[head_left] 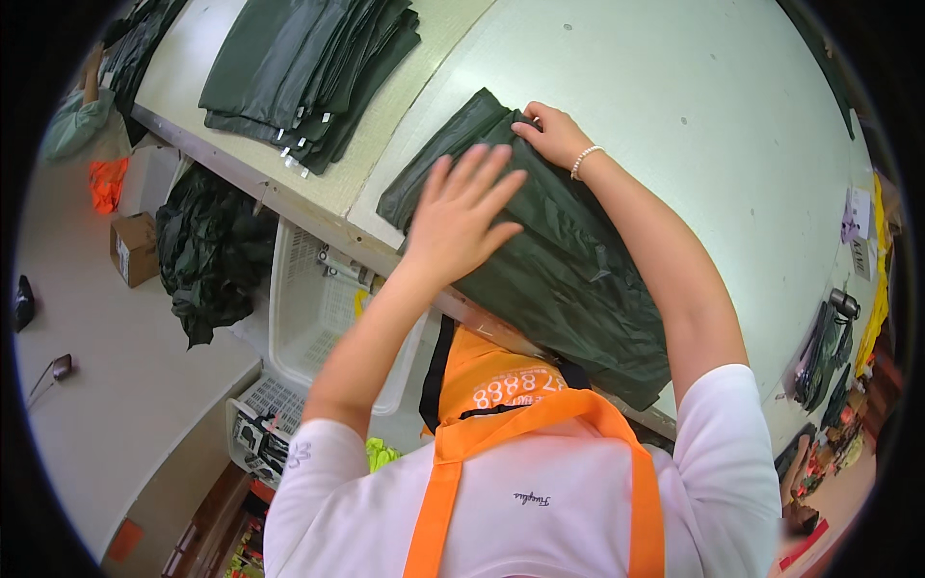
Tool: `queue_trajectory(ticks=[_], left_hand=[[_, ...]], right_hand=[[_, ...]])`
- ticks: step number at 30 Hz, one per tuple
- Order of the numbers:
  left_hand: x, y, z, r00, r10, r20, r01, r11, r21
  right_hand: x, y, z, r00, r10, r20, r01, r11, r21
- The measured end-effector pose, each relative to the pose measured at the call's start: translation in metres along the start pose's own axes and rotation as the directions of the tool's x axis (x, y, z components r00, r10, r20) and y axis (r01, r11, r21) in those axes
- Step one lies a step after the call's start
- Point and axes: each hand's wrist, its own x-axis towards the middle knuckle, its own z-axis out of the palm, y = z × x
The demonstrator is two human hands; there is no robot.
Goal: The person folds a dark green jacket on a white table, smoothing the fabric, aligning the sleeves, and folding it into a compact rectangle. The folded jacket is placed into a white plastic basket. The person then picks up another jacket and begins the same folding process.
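Note:
A long piece of dark green, slightly shiny fabric (pixel 568 255), apparently a folded garment, lies on the pale worktable in front of me. Its lower end hangs at the near table edge. My left hand (pixel 462 217) is over its left part, fingers spread and a little blurred. Whether that palm touches the cloth, I cannot tell. At the fabric's far edge, my right hand (pixel 554 135) has its thumb and fingers bent around the cloth, pinching it. A beaded bracelet circles the right wrist.
Dark green folded pieces with small white tags (pixel 308 77) are stacked at the far left of the worktable (pixel 617 48). Below the edge stand a white plastic basket (pixel 299 328), a dark green fabric heap (pixel 207 250) and a cardboard box (pixel 133 249). Another person (pixel 82 120) is at far left.

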Motion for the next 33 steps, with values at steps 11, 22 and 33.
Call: queue_trajectory(ticks=[11,22,33], left_hand=[[0.018,-0.037,0.070,0.980,0.022,0.199,-0.039,0.996,0.079],[0.020,-0.038,0.077,0.983,0.059,0.172,-0.091,0.978,0.187],[0.064,0.093,0.088,0.980,0.186,0.071,-0.188,0.982,0.024]], right_hand=[[-0.334,0.161,-0.141,0.672,0.556,-0.490,-0.620,0.784,0.040],[-0.372,0.169,-0.039,0.492,0.850,-0.192,-0.211,0.330,0.920],[-0.389,0.199,-0.069,0.236,0.666,-0.707,-0.691,0.627,0.360]])
